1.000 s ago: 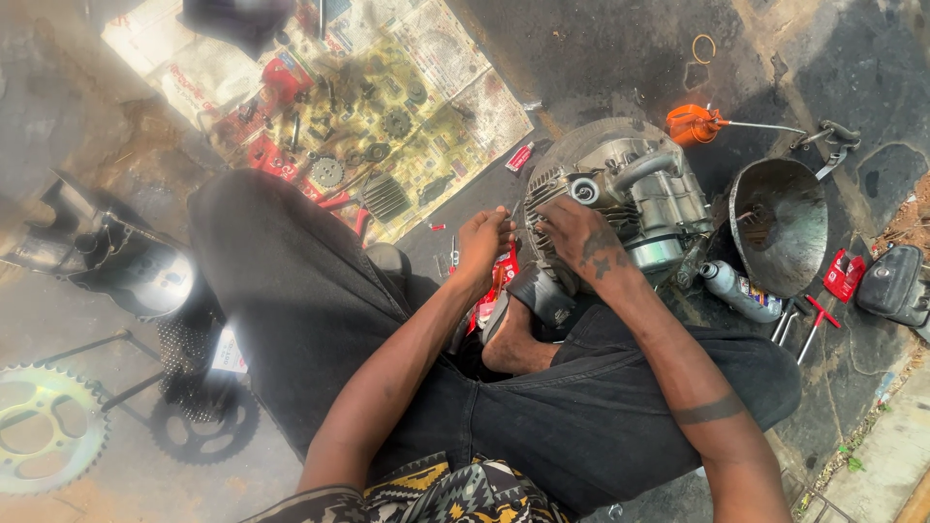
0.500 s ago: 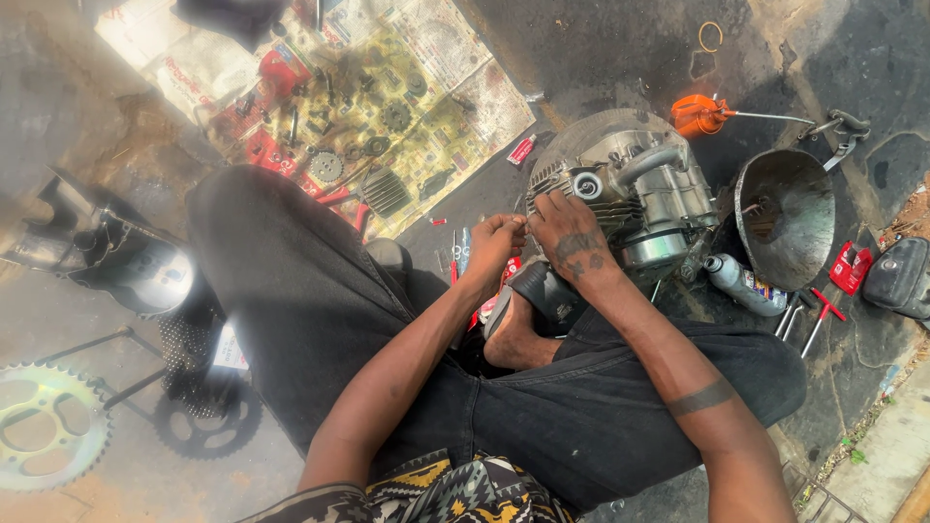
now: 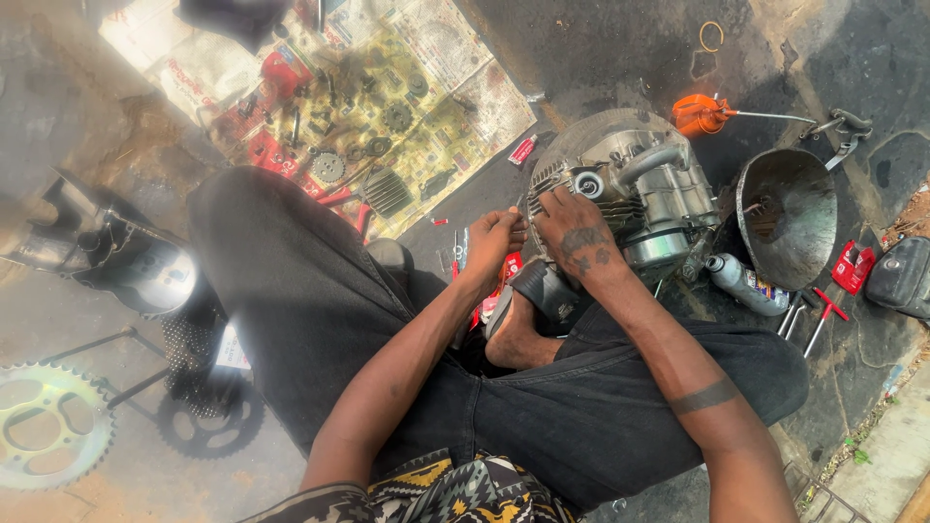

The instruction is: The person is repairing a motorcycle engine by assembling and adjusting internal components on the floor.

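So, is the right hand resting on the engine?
Yes, the right hand lies flat on the engine, by its finned side.

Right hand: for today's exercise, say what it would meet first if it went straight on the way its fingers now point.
The right hand already lies on the grey engine block, fingers pointing up the picture. Going on, it would probably press into the finned side by the round port; depth is hard to judge.
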